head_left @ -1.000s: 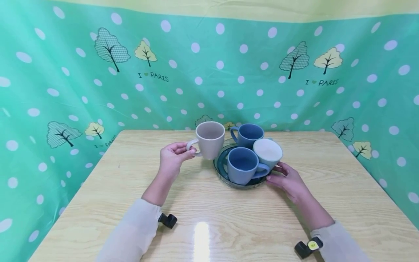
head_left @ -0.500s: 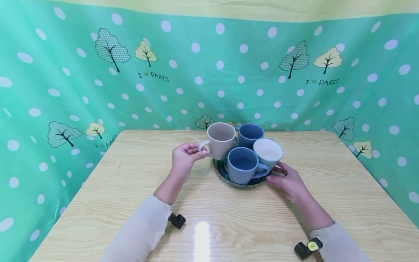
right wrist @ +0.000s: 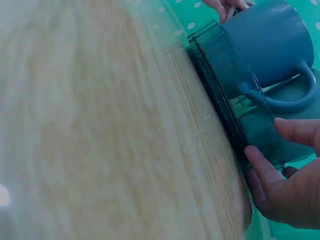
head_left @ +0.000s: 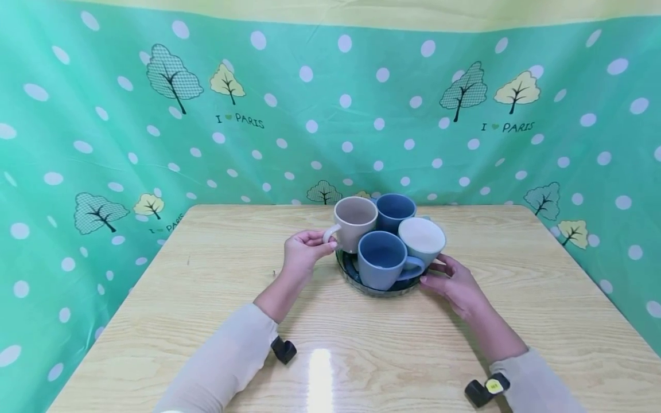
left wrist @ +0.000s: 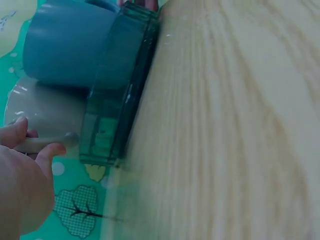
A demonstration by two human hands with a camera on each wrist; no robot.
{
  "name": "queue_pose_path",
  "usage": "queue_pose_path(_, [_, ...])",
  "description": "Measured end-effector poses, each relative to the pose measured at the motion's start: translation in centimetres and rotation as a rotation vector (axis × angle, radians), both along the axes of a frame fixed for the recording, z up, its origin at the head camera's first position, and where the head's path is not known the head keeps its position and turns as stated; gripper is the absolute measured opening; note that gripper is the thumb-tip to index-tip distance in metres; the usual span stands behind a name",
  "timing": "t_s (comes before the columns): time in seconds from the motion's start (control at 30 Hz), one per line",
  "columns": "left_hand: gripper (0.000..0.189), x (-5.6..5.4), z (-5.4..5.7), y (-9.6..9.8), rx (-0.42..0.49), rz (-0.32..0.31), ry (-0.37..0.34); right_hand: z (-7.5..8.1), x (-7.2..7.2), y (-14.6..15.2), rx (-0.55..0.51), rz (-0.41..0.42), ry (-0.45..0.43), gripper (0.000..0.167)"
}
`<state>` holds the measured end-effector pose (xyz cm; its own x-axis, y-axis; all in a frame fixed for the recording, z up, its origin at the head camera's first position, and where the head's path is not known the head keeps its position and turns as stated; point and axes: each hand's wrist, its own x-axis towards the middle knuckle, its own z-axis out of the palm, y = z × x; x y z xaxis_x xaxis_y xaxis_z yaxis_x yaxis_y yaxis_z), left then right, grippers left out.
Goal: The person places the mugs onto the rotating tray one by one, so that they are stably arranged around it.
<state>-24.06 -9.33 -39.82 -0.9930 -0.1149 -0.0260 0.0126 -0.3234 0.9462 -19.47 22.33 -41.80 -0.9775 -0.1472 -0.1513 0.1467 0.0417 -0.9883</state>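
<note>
My left hand [head_left: 304, 252] pinches the handle of a beige mug [head_left: 353, 234], which is upright over the left part of a round, dark green glass tray [head_left: 381, 293]. In the left wrist view, the beige mug [left wrist: 50, 107] stands within the tray's clear wall [left wrist: 120, 95], its handle between thumb and fingers. My right hand [head_left: 457, 287] grips the tray's right edge; the right wrist view has its fingers [right wrist: 262, 167] against the outer wall and the thumb by the rim. Also on the tray are a front blue mug [head_left: 378, 272], a rear blue mug [head_left: 395, 207] and a white-lined pale blue mug [head_left: 422, 244].
The tray stands on a light wood table [head_left: 330, 338], towards its far edge. Behind hangs a green dotted curtain [head_left: 330, 115] with printed trees, close to the back of the table. The mugs stand tightly together.
My left hand has carried the beige mug rightward from beside the tray, then lowered it over the tray's left part. The right hand has stayed at the tray's edge.
</note>
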Motion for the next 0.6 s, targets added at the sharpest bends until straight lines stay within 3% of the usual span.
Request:
queue_pose_path(0.2, [0.029, -0.1, -0.8, 0.3, -0.004, -0.006, -0.044, 0.0, 0.0, -0.1, -0.008, 0.005, -0.001, 0.084])
queue_pose_path(0.37, [0.030, -0.4, -1.1, 0.4, -0.038, -0.027, -0.033, -0.1, 0.0, 0.0, -0.003, -0.002, -0.007, 0.085])
queue_pose_path(0.5, [0.030, -0.5, -1.2, 0.5, -0.119, -0.057, -0.024, -0.1, -0.1, 0.2, 0.010, -0.006, -0.013, 0.085])
queue_pose_path(0.6, [0.029, -0.4, -1.1, 0.5, -0.232, -0.088, -0.025, -0.1, -0.2, 0.2, 0.012, -0.006, -0.012, 0.085])
